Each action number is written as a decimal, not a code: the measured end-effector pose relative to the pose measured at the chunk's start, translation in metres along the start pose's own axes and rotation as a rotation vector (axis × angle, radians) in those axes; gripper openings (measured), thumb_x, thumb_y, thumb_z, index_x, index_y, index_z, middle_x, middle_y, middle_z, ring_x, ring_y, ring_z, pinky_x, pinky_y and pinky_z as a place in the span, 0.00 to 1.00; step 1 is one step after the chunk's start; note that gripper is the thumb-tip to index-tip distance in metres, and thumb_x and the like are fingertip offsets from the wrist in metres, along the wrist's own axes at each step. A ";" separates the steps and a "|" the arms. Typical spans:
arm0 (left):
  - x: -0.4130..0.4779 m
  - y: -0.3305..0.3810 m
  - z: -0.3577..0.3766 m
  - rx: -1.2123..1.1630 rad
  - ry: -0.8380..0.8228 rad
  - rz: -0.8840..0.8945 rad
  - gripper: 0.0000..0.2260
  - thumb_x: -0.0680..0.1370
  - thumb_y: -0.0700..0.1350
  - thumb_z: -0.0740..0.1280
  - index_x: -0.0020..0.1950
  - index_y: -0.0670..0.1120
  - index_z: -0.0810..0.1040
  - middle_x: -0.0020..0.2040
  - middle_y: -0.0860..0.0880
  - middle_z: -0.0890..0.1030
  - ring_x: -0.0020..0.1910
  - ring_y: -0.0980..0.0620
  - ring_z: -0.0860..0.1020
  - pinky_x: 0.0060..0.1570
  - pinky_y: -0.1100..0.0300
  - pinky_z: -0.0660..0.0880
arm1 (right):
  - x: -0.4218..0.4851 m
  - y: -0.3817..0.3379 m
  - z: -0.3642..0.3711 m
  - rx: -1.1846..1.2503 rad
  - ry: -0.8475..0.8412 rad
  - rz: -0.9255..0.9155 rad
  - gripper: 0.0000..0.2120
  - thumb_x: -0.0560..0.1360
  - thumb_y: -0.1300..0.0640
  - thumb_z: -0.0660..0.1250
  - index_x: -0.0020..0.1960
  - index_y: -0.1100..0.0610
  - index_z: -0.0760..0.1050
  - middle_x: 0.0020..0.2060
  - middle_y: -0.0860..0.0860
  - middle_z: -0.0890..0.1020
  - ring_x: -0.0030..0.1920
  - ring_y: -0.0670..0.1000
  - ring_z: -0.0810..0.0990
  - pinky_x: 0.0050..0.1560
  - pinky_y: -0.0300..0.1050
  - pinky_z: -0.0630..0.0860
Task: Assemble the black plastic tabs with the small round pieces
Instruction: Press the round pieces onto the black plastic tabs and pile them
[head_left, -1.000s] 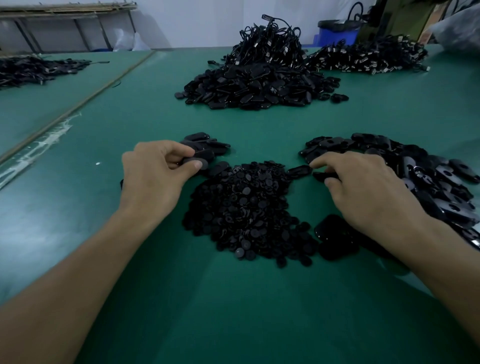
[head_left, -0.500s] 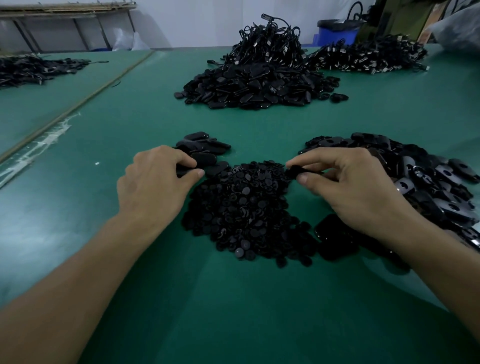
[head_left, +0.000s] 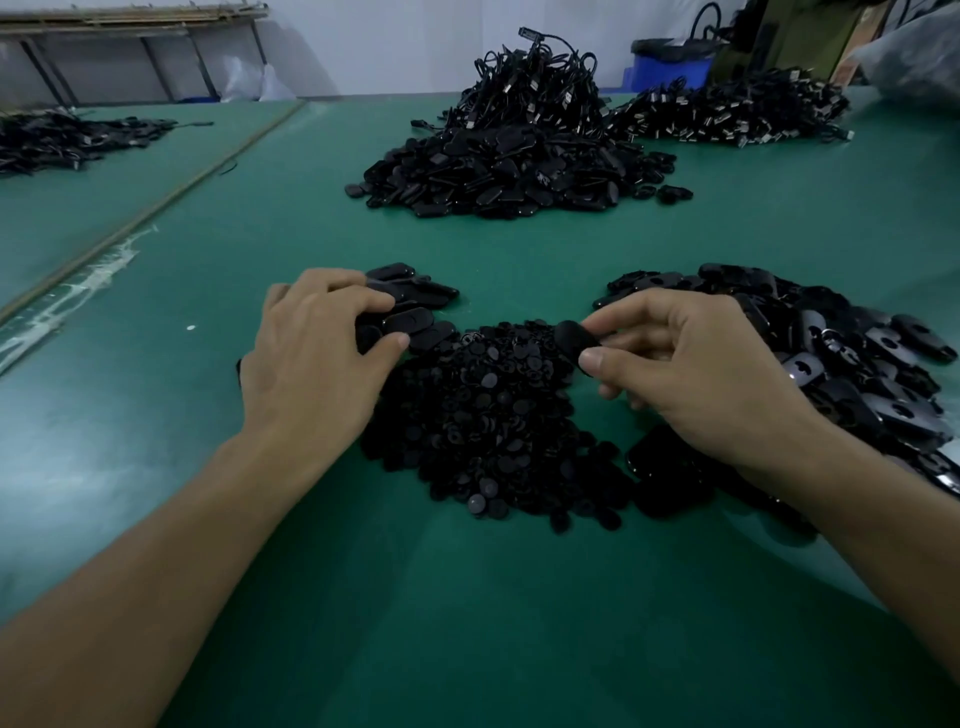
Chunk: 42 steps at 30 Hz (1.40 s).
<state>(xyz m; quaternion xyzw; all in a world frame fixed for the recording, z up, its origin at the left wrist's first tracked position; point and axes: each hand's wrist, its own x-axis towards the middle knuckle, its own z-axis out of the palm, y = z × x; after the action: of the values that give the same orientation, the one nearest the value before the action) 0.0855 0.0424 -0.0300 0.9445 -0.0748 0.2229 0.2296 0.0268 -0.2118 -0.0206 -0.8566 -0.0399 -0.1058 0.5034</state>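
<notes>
A mound of small round black pieces (head_left: 488, 415) lies on the green table between my hands. My right hand (head_left: 696, 374) pinches a black plastic tab (head_left: 571, 338) between thumb and forefinger above the mound's right edge. To its right spreads a heap of loose black tabs (head_left: 852, 364). My left hand (head_left: 317, 353) sits at the mound's left edge, its fingers curled over a small stack of tabs (head_left: 410, 299), thumb and fingers around one tab (head_left: 408, 322) there.
A big pile of black tabs with cords on top (head_left: 514, 156) stands further back at centre. Another cord pile (head_left: 727, 114) lies back right, one more (head_left: 72, 137) far left. A blue bin (head_left: 670, 65) stands behind the green table (head_left: 467, 623).
My right hand took a tab from the right heap and carried it left and up over the round pieces. My left hand shifted slightly right and stays on the small stack.
</notes>
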 end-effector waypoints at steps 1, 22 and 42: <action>-0.001 0.002 0.000 -0.014 0.020 0.019 0.12 0.77 0.51 0.72 0.59 0.52 0.83 0.61 0.52 0.79 0.63 0.46 0.73 0.53 0.51 0.71 | 0.000 -0.001 0.000 0.030 -0.005 0.004 0.06 0.75 0.58 0.74 0.49 0.49 0.80 0.36 0.44 0.86 0.35 0.43 0.84 0.34 0.34 0.76; -0.028 0.059 0.001 -1.194 -0.323 -0.134 0.09 0.72 0.33 0.75 0.49 0.44 0.83 0.39 0.47 0.86 0.36 0.53 0.84 0.38 0.65 0.79 | -0.004 -0.014 0.010 0.392 -0.053 -0.153 0.14 0.73 0.70 0.72 0.43 0.50 0.83 0.38 0.50 0.86 0.38 0.44 0.83 0.40 0.35 0.78; -0.025 0.059 0.001 -1.152 -0.224 -0.141 0.07 0.79 0.34 0.68 0.50 0.45 0.84 0.38 0.50 0.81 0.39 0.56 0.81 0.39 0.63 0.81 | -0.007 -0.012 0.006 -0.418 -0.165 -0.086 0.04 0.75 0.56 0.74 0.45 0.48 0.82 0.35 0.39 0.80 0.41 0.32 0.78 0.41 0.23 0.71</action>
<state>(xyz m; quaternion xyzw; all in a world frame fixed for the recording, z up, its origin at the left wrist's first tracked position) 0.0492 -0.0086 -0.0186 0.6881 -0.1446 0.0295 0.7104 0.0184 -0.2004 -0.0149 -0.9455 -0.0945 -0.0628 0.3052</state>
